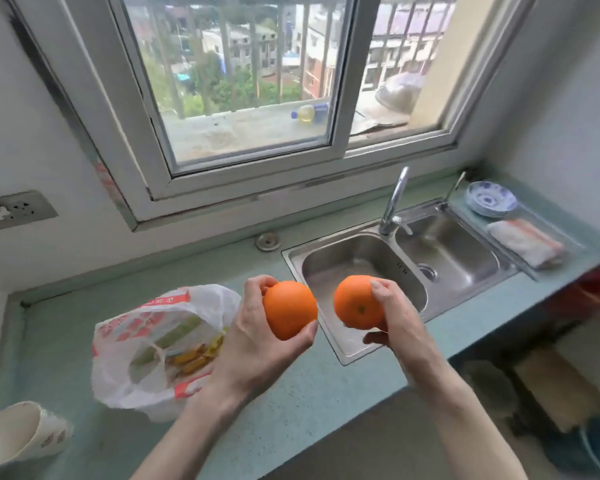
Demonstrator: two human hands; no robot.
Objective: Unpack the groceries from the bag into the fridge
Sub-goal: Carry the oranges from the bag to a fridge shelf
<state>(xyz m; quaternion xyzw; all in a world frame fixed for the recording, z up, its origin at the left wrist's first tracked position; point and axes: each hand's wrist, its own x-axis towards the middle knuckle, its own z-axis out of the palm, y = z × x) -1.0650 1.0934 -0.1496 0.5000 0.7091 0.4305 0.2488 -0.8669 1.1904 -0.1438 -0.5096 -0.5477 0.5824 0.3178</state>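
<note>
My left hand grips one orange, held above the green counter. My right hand grips a second orange over the near corner of the sink. The two oranges are side by side and apart. Left of my left hand, a white plastic bag with red print lies open on the counter, with green and yellow packets showing through it. No fridge is in view.
A steel double sink with a tap is set in the counter at right. Beyond it are stacked blue-patterned bowls and a folded cloth. A white cup lies at the near left. A window fills the wall behind.
</note>
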